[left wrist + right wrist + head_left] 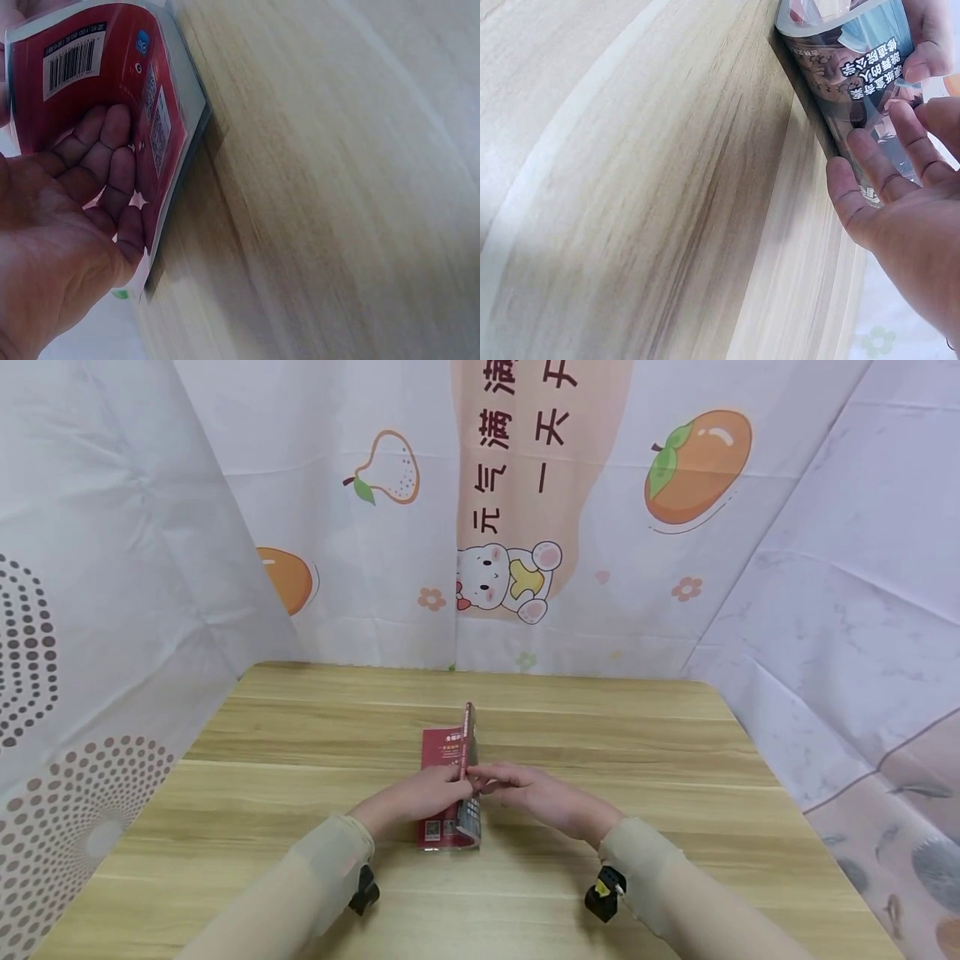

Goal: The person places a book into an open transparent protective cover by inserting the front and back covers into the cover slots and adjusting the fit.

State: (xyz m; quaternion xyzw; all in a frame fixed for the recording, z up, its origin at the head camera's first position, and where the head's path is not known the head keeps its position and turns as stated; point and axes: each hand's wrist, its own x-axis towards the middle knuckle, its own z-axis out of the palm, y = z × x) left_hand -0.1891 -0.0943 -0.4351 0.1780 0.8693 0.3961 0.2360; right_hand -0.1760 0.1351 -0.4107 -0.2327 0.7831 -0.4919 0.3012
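A book [442, 752] with a red back cover and an illustrated front lies bent near the table's middle. Its left part rests flat and its right part stands up. My left hand [423, 793] grips the raised part, fingers on the red inner side of the bend, near a barcode label [74, 60], and thumb reaching over the upper edge. From the right, my right hand [543, 795] touches the raised part. In the right wrist view its fingers [885, 176] are spread, only slightly bent, against the illustrated cover [855, 82].
The wooden table [637, 743] extends around the book on all sides. Behind it hangs a printed curtain [405, 552] with fruit and a cartoon figure. Pale patterned sheets [847, 585] hang at both sides. Small black wrist cameras [365, 891] are strapped below both hands.
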